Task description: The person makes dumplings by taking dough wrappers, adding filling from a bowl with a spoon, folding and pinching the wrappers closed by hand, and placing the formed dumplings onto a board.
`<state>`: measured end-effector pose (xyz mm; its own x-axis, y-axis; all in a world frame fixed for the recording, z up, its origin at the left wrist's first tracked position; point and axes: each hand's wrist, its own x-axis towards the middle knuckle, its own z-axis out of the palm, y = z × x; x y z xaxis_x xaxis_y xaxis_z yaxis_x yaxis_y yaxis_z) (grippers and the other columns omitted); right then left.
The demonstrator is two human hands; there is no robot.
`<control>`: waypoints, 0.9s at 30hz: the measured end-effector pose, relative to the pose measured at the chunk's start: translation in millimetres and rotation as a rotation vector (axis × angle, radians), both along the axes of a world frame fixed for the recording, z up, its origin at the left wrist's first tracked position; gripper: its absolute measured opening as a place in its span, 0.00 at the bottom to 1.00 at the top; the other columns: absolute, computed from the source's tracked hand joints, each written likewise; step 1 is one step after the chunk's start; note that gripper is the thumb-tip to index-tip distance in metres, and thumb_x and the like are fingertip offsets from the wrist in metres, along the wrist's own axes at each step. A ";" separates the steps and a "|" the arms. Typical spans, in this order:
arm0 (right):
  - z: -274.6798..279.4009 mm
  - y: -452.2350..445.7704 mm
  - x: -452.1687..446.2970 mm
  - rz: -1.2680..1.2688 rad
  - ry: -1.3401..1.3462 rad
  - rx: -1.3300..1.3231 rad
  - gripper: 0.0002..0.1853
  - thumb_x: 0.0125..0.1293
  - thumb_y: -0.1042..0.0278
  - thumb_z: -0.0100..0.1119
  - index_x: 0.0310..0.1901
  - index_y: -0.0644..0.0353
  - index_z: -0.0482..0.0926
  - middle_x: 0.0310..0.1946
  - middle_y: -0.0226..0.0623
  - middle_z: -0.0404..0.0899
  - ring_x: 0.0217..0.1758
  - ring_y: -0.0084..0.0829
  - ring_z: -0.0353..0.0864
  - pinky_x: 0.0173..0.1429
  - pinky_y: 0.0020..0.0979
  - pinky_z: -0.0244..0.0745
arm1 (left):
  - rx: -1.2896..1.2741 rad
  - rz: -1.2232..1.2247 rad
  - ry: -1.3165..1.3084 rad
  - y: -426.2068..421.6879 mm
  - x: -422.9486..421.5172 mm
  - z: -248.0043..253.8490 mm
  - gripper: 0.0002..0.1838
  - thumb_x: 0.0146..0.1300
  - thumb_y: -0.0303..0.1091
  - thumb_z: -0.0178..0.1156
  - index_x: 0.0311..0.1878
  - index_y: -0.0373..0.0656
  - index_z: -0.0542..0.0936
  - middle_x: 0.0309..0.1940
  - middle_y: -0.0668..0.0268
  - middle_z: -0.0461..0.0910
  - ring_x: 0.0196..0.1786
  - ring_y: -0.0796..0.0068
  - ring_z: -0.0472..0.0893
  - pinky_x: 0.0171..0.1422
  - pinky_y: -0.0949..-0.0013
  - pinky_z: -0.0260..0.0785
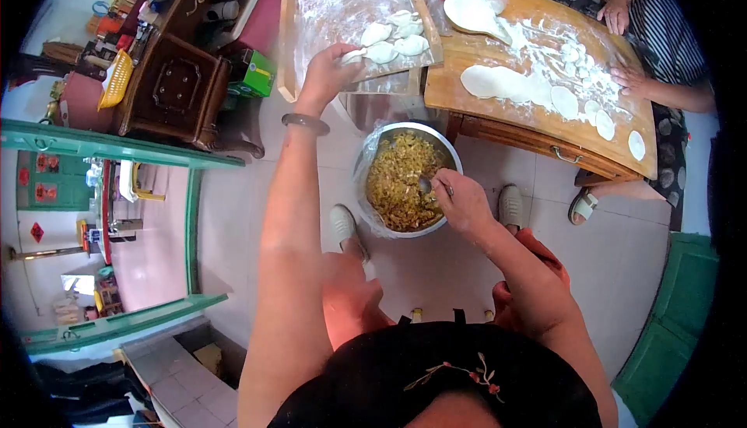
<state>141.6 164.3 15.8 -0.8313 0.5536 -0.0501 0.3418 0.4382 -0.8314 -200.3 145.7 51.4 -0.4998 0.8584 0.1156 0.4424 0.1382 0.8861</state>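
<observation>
My left hand (331, 74) reaches over the near edge of a floured board (327, 19), its fingers closed at a white dumpling (354, 55). Beside it on the board lie several more dumplings (377, 34). My right hand (461, 198) grips a metal spoon (425, 184), whose bowl rests in the chopped filling (401, 167). That filling sits in a large steel bowl (450, 150) with clear plastic around its left side. Round dough wrappers (498, 83) lie in a row on the wooden table (459, 53) at the right.
Another person's hands (632, 82) are at the table's right side, near small dough pieces (572, 58). A larger sheet of dough (471, 12) lies at the table's back left. A dark carved cabinet (175, 78) stands left, with a green box (255, 74) beside it.
</observation>
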 end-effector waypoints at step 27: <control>6.4 11.1 5.5 -0.047 0.130 -0.117 0.09 0.66 0.65 0.49 0.36 0.62 0.74 0.30 0.50 0.75 0.36 0.53 0.75 0.40 0.45 0.69 | 0.091 0.085 0.338 -8.4 -35.8 -26.0 0.08 0.64 0.29 0.58 0.43 0.36 0.81 0.39 0.65 0.81 0.42 0.76 0.77 0.49 0.74 0.69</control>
<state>147.1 175.3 22.2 -0.8084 0.5886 -0.0102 0.2457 0.3216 -0.9144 -236.2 137.4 25.4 -0.4893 0.7943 0.3602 0.7029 0.1146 0.7020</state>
